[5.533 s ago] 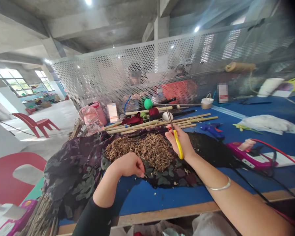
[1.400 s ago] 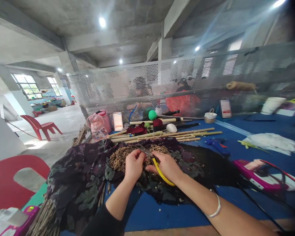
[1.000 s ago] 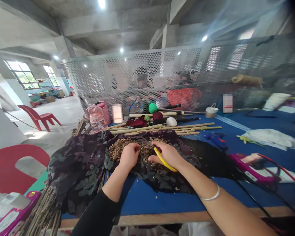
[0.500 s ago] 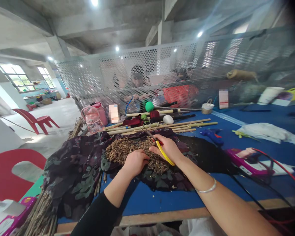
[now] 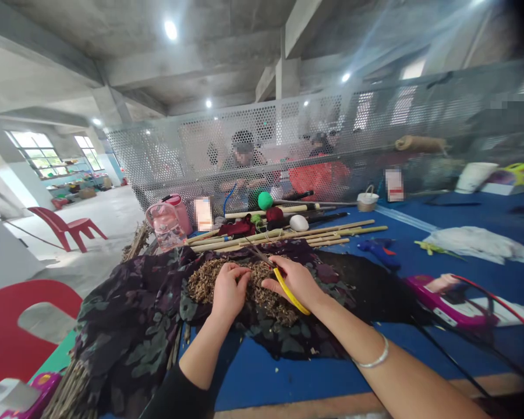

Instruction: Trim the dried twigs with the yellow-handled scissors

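A heap of small brown dried pieces (image 5: pixel 279 302) lies on a dark flowered cloth (image 5: pixel 135 308) on the blue table. My left hand (image 5: pixel 230 286) is over the heap's middle, thumb and fingertips pressed together; what they pinch, if anything, is too small to name. My right hand (image 5: pixel 294 282) holds scissors (image 5: pixel 290 294) by their yellow handles, at the right side of the heap. The scissor blades point away and to the left, above the heap's far edge.
Behind the cloth lie bamboo sticks (image 5: pixel 262 235), a green ball (image 5: pixel 265 201) and a white ball (image 5: pixel 299 223). A pink bag (image 5: pixel 166 224) stands left. Rightward are a blue glue gun (image 5: pixel 379 252) and a purple device (image 5: pixel 445 299). People sit behind a perforated screen (image 5: pixel 166 157).
My left hand has moved left and lifted from the heap, its fingertips now together. The right hand still holds the scissors. The whole view has tilted slightly upward.
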A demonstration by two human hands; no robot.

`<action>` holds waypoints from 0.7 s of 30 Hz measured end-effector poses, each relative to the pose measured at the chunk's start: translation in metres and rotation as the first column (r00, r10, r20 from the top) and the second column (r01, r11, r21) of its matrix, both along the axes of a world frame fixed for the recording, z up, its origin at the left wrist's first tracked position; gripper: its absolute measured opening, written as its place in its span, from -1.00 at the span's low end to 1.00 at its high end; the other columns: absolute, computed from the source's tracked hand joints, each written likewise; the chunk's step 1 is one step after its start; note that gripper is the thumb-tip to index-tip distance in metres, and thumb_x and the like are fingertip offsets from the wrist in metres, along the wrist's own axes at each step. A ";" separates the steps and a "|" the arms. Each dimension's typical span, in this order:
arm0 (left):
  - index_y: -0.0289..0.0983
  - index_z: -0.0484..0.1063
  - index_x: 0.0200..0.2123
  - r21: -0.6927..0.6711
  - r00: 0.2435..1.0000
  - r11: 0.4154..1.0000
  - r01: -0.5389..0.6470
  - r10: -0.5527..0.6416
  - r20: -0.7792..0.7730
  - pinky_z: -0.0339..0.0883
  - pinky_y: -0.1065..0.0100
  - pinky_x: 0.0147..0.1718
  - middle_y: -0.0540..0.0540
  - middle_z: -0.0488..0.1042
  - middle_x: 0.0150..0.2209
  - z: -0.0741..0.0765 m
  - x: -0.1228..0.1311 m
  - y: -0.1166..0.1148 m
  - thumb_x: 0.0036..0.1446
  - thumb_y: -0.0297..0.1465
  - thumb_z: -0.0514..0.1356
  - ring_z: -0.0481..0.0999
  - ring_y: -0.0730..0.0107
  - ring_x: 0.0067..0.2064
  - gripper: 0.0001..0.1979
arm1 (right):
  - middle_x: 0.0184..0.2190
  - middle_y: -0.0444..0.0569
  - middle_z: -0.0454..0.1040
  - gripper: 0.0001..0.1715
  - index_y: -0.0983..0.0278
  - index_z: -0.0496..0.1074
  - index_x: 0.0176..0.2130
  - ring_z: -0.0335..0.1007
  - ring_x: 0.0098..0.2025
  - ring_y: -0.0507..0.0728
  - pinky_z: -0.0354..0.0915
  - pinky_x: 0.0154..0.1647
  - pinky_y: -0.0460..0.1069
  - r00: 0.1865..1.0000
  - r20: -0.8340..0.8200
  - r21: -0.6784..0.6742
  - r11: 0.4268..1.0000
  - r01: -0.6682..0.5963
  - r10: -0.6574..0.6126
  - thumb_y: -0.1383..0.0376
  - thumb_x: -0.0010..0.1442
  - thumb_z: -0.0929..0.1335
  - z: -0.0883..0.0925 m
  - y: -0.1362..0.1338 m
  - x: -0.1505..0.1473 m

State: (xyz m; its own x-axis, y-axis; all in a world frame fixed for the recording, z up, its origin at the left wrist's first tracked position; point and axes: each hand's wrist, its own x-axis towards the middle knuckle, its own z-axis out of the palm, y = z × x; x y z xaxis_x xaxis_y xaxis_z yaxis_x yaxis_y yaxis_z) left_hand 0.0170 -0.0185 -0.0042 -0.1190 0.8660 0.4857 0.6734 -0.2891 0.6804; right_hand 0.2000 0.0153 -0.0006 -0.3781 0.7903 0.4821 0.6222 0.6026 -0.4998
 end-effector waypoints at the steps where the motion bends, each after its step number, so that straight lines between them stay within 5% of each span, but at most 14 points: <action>1: -0.24 0.54 -0.38 -0.007 0.999 1.000 -0.009 0.009 0.040 0.27 0.30 -0.23 -0.10 0.39 -0.35 0.000 0.000 0.001 0.04 -0.37 0.14 0.38 0.34 -0.28 -0.83 | -0.25 0.01 0.47 -0.46 0.25 0.33 -0.07 0.41 -0.26 0.15 0.29 -0.25 -0.01 1.000 0.000 0.002 1.000 -0.008 0.008 0.05 -0.01 0.36 -0.001 0.000 0.000; 6: -0.28 0.53 -0.41 -0.097 0.907 0.995 0.011 0.031 0.421 0.22 0.40 -0.38 -0.09 0.43 -0.39 0.001 0.001 0.004 -0.07 -0.25 0.23 0.35 0.42 -0.38 -0.78 | -0.16 0.06 0.45 -0.43 0.26 0.30 -0.04 0.38 -0.14 0.19 0.29 -0.14 0.05 1.000 -0.017 0.037 0.999 -0.025 0.026 0.05 -0.01 0.37 -0.004 -0.002 -0.004; 10: -0.31 0.47 -0.34 -0.219 0.547 0.945 0.244 0.053 0.836 0.10 0.51 -0.56 0.01 0.38 -0.50 0.002 0.007 0.003 -0.18 -0.18 0.30 0.28 0.57 -0.51 -0.64 | -0.09 0.11 0.39 -0.31 0.28 0.26 -0.02 0.32 -0.06 0.23 0.24 -0.04 0.10 0.998 -0.035 0.084 0.996 -0.043 0.046 0.01 -0.08 0.40 -0.006 -0.005 -0.009; 12: -0.31 0.44 -0.38 -0.173 0.384 0.921 0.348 0.029 0.923 0.06 0.53 -0.59 0.05 0.33 -0.53 0.003 0.010 0.001 -0.23 -0.21 0.33 0.23 0.62 -0.54 -0.65 | -0.12 0.12 0.38 -0.27 0.31 0.25 -0.03 0.30 -0.06 0.24 0.23 -0.04 0.12 0.998 -0.024 0.114 0.991 -0.062 0.065 0.00 -0.10 0.42 -0.006 -0.006 -0.013; 14: -0.32 0.41 -0.45 -0.108 0.297 0.911 0.398 -0.017 0.955 0.04 0.54 -0.61 0.08 0.29 -0.56 0.003 0.015 -0.001 -0.26 -0.26 0.36 0.21 0.64 -0.56 -0.69 | -0.15 0.11 0.37 -0.26 0.30 0.24 -0.03 0.30 -0.08 0.25 0.23 -0.05 0.14 0.996 -0.014 0.140 0.987 -0.081 0.084 -0.01 -0.11 0.42 -0.007 -0.008 -0.015; 17: -0.32 0.39 -0.49 -0.070 0.301 0.912 0.404 -0.061 0.952 -0.01 0.55 -0.63 0.10 0.26 -0.59 0.000 0.020 -0.003 -0.24 -0.27 0.35 0.15 0.67 -0.60 -0.72 | -0.16 0.11 0.36 -0.25 0.29 0.22 -0.02 0.29 -0.10 0.26 0.23 -0.07 0.15 0.994 -0.013 0.160 0.982 -0.103 0.106 -0.01 -0.11 0.42 -0.006 -0.010 -0.017; 21: -0.31 0.41 -0.46 -0.057 0.403 0.925 0.374 -0.107 0.909 -0.02 0.54 -0.62 0.12 0.22 -0.61 -0.003 0.025 -0.005 -0.14 -0.25 0.30 0.08 0.68 -0.62 -0.75 | -0.15 0.12 0.35 -0.24 0.29 0.20 -0.01 0.28 -0.09 0.26 0.22 -0.06 0.14 0.993 -0.020 0.172 0.978 -0.115 0.120 -0.01 -0.11 0.42 -0.006 -0.010 -0.017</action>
